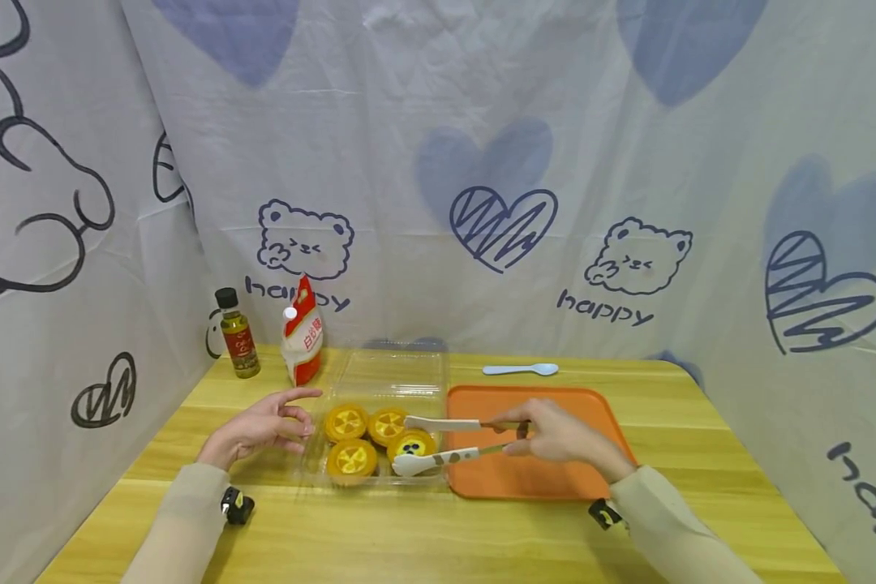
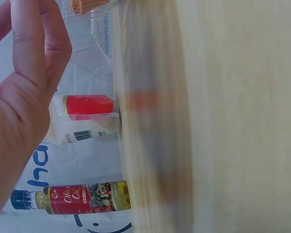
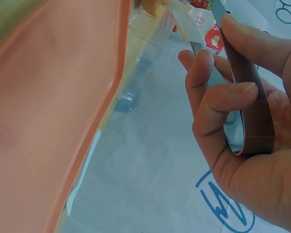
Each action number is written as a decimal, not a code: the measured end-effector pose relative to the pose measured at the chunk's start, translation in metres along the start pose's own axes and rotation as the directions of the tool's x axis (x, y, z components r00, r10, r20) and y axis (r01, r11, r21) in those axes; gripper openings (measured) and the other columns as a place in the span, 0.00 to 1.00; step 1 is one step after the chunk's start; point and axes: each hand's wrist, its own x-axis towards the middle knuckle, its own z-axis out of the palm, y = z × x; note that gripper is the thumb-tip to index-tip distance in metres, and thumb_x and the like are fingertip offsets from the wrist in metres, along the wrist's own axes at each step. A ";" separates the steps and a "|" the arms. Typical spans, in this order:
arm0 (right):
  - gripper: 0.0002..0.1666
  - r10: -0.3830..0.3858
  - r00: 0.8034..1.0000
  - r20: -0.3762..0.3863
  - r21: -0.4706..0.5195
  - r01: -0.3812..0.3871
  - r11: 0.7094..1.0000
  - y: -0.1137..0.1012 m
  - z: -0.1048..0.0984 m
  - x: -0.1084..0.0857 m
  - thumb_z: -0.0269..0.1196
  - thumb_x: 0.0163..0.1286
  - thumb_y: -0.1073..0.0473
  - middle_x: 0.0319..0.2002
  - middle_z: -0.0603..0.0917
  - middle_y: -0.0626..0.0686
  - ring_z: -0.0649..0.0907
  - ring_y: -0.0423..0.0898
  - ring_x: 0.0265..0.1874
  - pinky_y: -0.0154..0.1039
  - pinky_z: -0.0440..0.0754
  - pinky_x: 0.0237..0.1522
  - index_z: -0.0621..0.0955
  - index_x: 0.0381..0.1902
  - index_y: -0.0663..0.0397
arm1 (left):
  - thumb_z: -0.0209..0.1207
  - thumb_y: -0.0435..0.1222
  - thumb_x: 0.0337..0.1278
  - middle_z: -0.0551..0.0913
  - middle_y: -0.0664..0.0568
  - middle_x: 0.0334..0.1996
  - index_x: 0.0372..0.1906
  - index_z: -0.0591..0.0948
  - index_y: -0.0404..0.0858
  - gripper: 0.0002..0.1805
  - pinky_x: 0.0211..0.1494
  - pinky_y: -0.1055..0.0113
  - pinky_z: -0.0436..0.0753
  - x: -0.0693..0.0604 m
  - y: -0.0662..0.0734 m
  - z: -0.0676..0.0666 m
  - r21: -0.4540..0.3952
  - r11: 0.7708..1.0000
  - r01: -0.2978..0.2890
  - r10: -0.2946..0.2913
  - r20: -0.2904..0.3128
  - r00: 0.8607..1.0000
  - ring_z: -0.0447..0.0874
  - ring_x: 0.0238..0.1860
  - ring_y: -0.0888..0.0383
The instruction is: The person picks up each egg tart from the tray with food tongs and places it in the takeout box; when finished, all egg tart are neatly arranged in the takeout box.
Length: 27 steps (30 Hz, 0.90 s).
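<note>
My right hand (image 1: 551, 431) grips a pair of tongs (image 1: 461, 425) with white tips. Its thumb and fingers curl round the metal handle (image 3: 256, 111) in the right wrist view. The tips stand spread on either side of a tart with dark berries (image 1: 412, 446), in the front right of a clear plastic box (image 1: 390, 373) with its lid up. Whether they touch the tart, I cannot tell. Three tarts with a wedge pattern, one of them a front-left tart (image 1: 352, 461), sit beside it. My left hand (image 1: 273, 426) hovers at the box's left side, fingers loosely bent, holding nothing.
An orange tray (image 1: 526, 480) lies right of the box, under my right hand. Behind it is a white spoon (image 1: 520, 370). At the back left stand an olive oil bottle (image 1: 239, 337) and a red and white bag (image 1: 304, 337). Printed cloth (image 1: 409, 243) hangs behind the table.
</note>
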 end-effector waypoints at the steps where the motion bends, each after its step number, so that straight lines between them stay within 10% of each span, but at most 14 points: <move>1: 0.23 0.004 1.000 0.002 -0.001 -0.004 1.000 0.000 -0.001 0.000 0.68 0.64 0.59 0.49 0.87 0.50 0.76 0.43 0.25 0.31 0.73 0.23 0.82 0.58 0.46 | 0.59 0.26 0.62 0.75 0.48 0.39 0.76 0.50 0.34 0.42 0.43 0.60 0.89 0.000 0.000 0.000 -0.002 1.000 0.001 -0.001 0.000 1.000 0.83 0.39 0.54; 27: 0.22 0.041 0.999 -0.017 0.065 -0.040 0.997 0.013 0.003 -0.002 0.67 0.65 0.58 0.41 0.87 0.46 0.78 0.45 0.29 0.34 0.76 0.27 0.82 0.58 0.45 | 0.59 0.27 0.62 0.76 0.49 0.39 0.76 0.49 0.35 0.43 0.45 0.59 0.89 0.000 -0.001 0.000 0.008 1.000 0.012 -0.012 0.001 1.000 0.82 0.39 0.55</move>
